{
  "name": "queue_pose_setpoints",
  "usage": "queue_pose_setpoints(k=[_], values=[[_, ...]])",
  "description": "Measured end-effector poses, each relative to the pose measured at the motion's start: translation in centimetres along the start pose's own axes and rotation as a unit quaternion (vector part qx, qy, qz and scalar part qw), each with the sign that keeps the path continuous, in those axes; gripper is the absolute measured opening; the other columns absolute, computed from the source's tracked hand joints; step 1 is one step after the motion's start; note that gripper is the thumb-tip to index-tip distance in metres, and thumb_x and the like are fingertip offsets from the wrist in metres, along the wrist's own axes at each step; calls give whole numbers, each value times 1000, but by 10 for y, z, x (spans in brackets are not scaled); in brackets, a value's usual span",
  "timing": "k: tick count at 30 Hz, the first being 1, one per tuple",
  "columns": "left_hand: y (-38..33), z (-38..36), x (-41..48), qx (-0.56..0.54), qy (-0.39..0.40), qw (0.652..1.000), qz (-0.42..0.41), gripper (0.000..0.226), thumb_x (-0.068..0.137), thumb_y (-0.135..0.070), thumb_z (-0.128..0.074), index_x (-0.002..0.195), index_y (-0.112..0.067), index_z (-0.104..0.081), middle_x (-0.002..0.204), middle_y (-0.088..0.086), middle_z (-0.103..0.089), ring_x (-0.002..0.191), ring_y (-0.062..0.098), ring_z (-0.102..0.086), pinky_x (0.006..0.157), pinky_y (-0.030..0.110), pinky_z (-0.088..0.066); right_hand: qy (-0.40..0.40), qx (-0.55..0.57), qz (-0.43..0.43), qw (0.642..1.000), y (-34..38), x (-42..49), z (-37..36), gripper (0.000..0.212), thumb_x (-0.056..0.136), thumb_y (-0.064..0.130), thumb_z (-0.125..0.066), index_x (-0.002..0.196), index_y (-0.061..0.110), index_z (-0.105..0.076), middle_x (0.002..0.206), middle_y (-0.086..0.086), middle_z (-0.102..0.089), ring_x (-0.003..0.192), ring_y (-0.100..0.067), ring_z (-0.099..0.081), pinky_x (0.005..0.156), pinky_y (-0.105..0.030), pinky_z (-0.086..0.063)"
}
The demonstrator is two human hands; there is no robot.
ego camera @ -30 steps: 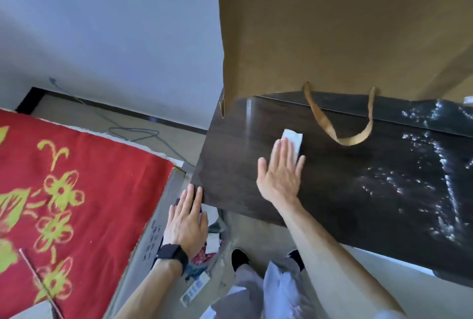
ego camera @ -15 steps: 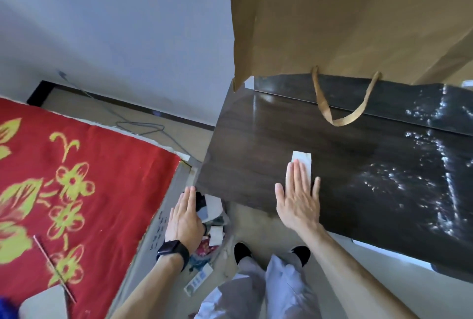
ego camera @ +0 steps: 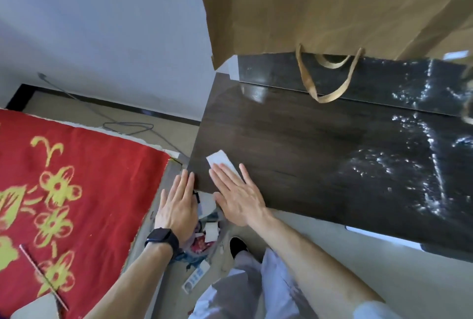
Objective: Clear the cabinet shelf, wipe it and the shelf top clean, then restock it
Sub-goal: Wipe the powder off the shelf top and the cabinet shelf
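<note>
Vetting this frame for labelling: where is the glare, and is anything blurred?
Head view: speckled glare across the right of the dark shelf top; the paper bag looms close and soft; the right hand and white wipe read clearly, with no motion smear.

Dark shelf top bears wipe, paper bag.

The counter lay open across its middle and right; a brown paper bag blocked the back edge, its handle drooping toward the surface.
</note>
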State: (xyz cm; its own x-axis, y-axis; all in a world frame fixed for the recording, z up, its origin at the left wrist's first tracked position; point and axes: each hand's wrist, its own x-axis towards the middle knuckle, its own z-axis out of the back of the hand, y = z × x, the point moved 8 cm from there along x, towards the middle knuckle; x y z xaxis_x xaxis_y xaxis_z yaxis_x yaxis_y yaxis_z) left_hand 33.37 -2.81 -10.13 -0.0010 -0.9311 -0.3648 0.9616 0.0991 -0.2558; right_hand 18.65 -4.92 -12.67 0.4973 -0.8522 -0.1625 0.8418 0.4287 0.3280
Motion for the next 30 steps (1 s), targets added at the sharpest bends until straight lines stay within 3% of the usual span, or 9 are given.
queue_pose_setpoints(k=[4, 9, 12, 16, 18, 21, 25, 27, 30], values=[[-65, -24, 12, 72, 44, 989, -118, 62, 98, -46, -10, 156, -25, -12, 161, -8, 1, 151, 16, -6, 121, 50, -17, -61, 22, -276, 959, -134, -102, 28, 59, 104, 41, -18, 157, 19, -8, 165, 6, -2, 152, -9, 2, 122, -52, -6], [-101, -42, 15, 89, 72, 987, -109, 68, 96, -49, -11, 155, -21, -23, 164, -4, -13, 151, 19, -14, 119, 50, -21, -127, 126, -623, 762, -255, -224, 50, 62, 103, 43, -11, 155, 16, 8, 165, -1, 9, 151, -13, 12, 120, -58, 0], [-104, -38, 15, 90, 57, 988, -109, 68, 95, -50, -9, 156, -24, -21, 164, -7, -12, 151, 17, -11, 119, 51, -15, -130, 85, -590, 792, -227, -189, 47, 66, 100, 45, -9, 155, 10, 1, 165, -7, 4, 152, -17, 7, 121, -56, 3], [-109, -38, 17, 104, 75, 986, -107, 59, 101, -42, -21, 157, -23, -15, 165, -4, -7, 152, 19, -8, 121, 48, -14, -68, 8, -272, 960, -116, -77, 24, 64, 103, 45, -13, 157, 11, -8, 165, -5, -4, 152, -19, 3, 121, -54, 1], [-116, -36, 17, 101, 71, 987, -100, 58, 102, -35, -31, 157, -20, -18, 165, -1, -9, 152, 20, -11, 121, 49, -16, -45, 11, -156, 987, -93, -68, 26, 61, 105, 45, -18, 157, 16, -7, 166, 2, -1, 151, -11, 7, 121, -54, -9], [-137, -36, 16, 100, 53, 985, -128, 56, 100, -30, -34, 154, -19, -30, 163, 1, -21, 148, 23, -24, 116, 52, -25, -63, -14, -248, 967, -160, -123, 35, 61, 104, 45, -18, 158, 18, -6, 165, 5, 1, 151, -9, 5, 122, -54, -9], [-179, -56, 7, 91, 70, 976, -187, 60, 91, -33, -31, 147, -16, -44, 157, 4, -36, 141, 25, -39, 108, 57, -38, -84, 70, -562, 820, -272, -279, 40, 61, 103, 44, -13, 150, 21, 20, 165, 0, 11, 151, -12, 13, 121, -55, -1], [-198, -69, -2, 74, 77, 975, -194, 60, 92, -34, -31, 147, -16, -45, 156, 3, -37, 141, 26, -39, 108, 58, -38, -96, 94, -624, 770, -290, -317, 45, 61, 102, 45, -12, 144, 19, 25, 165, -5, 11, 151, -15, 13, 119, -58, -4], [-212, -81, -8, 72, 81, 979, -173, 61, 92, -37, -30, 148, -16, -43, 157, 2, -36, 143, 26, -36, 109, 58, -35, -85, 52, -572, 814, -268, -279, 45, 68, 97, 51, -6, 150, 15, 17, 165, -7, 7, 152, -18, 9, 120, -58, -3]])
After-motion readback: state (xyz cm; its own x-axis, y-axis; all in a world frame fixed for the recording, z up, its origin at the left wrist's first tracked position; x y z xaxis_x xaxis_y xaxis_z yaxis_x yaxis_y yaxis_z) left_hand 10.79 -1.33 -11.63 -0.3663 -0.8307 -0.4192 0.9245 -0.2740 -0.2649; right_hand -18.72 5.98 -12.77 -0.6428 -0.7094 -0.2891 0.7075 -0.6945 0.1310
